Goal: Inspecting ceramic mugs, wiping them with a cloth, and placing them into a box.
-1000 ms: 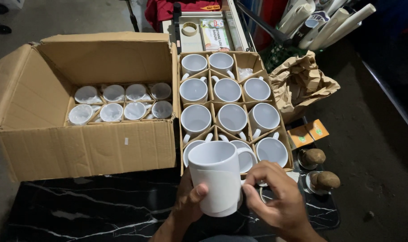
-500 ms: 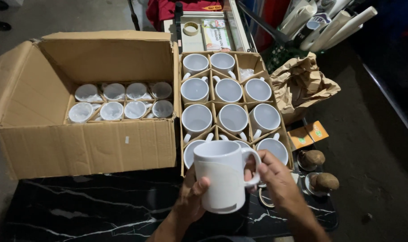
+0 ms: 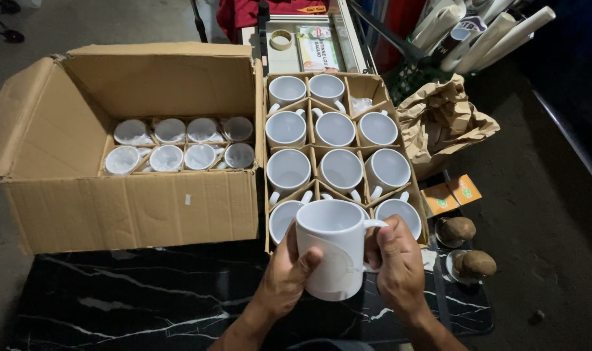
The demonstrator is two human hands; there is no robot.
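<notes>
Turned since earlier, one white mug [image 3: 333,250] sits gripped by left hand [image 3: 286,273] and right hand [image 3: 400,263]; perhaps ten mugs [image 3: 338,146] boxed.

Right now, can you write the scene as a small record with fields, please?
left hand: grips the side of a white mug
right hand: holds the same mug at the handle side
mug: upright, open end up, above the black marble table
tray of mugs: behind the hands, one corner cell without a mug
big carton: left, wrapped mugs inside

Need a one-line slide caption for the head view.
Both hands, left hand and right hand, hold a white mug upright above a divided carton of white mugs.
</notes>
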